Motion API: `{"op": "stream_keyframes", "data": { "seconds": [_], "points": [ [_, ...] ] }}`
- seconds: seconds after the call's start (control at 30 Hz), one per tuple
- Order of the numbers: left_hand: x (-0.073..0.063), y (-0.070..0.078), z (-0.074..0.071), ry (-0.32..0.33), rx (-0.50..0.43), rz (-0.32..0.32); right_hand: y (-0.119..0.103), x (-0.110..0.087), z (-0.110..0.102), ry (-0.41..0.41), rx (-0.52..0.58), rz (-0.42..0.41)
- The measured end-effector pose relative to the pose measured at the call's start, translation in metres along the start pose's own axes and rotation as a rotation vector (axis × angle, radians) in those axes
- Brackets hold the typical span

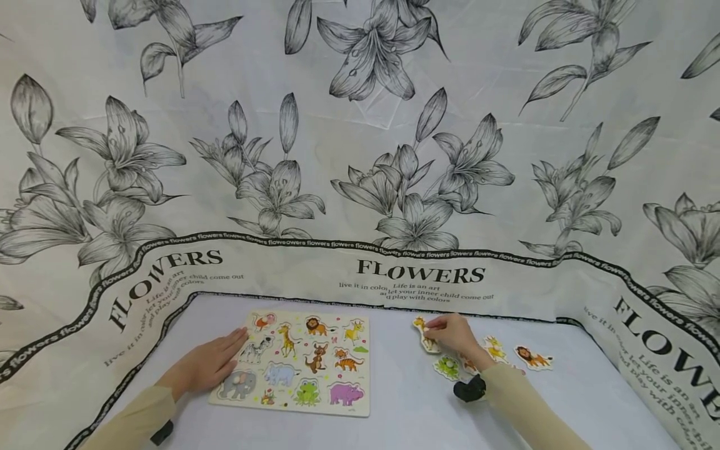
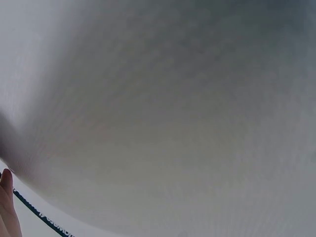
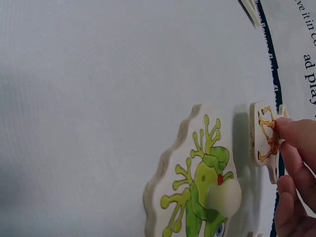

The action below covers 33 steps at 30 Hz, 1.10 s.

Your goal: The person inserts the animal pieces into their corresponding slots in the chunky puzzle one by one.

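My right hand (image 1: 452, 334) pinches a wooden giraffe puzzle piece (image 1: 420, 330) between thumb and fingers. In the right wrist view the giraffe piece stands on edge at the right, with fingertips on its picture side. Close by lies a frog piece (image 3: 197, 182) with a white knob. On the left, a wooden animal puzzle board (image 1: 332, 410) lies flat, showing a zebra, giraffe, lion, frog, hippo and others. My left hand (image 1: 210, 361) rests with straight fingers on the board's left edge. Light cloth and a bit of a hand fill the left wrist view.
Right of the board, below and beside my right hand, lie a yellow horned-animal piece (image 1: 495, 350), a lion piece (image 1: 532, 358) and a partly hidden orange piece (image 1: 468, 365). A floral curtain (image 1: 270, 269) with black trim rises behind the white tabletop (image 1: 399, 400).
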State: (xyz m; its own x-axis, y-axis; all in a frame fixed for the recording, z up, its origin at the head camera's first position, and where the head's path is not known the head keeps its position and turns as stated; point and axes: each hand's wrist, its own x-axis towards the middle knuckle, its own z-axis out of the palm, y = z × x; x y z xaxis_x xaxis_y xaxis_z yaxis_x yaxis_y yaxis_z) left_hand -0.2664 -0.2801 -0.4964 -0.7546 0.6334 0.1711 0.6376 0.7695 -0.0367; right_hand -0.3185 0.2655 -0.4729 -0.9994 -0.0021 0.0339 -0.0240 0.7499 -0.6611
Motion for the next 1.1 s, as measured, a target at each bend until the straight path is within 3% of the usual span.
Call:
{"op": "stream_keyframes", "data": {
  "seconds": [0.3, 0.83, 1.1],
  "points": [
    [-0.001, 0.003, -0.007, -0.031, -0.020, -0.021, -0.006, -0.001, 0.008, -0.001, -0.003, -0.014],
    [-0.001, 0.002, -0.002, -0.017, -0.004, 0.001, -0.028, -0.011, 0.022, -0.004, 0.045, -0.075],
    [0.001, 0.001, -0.001, -0.042, -0.001, -0.022, -0.041, -0.012, 0.033, -0.026, 0.088, -0.078]
  ]
}}
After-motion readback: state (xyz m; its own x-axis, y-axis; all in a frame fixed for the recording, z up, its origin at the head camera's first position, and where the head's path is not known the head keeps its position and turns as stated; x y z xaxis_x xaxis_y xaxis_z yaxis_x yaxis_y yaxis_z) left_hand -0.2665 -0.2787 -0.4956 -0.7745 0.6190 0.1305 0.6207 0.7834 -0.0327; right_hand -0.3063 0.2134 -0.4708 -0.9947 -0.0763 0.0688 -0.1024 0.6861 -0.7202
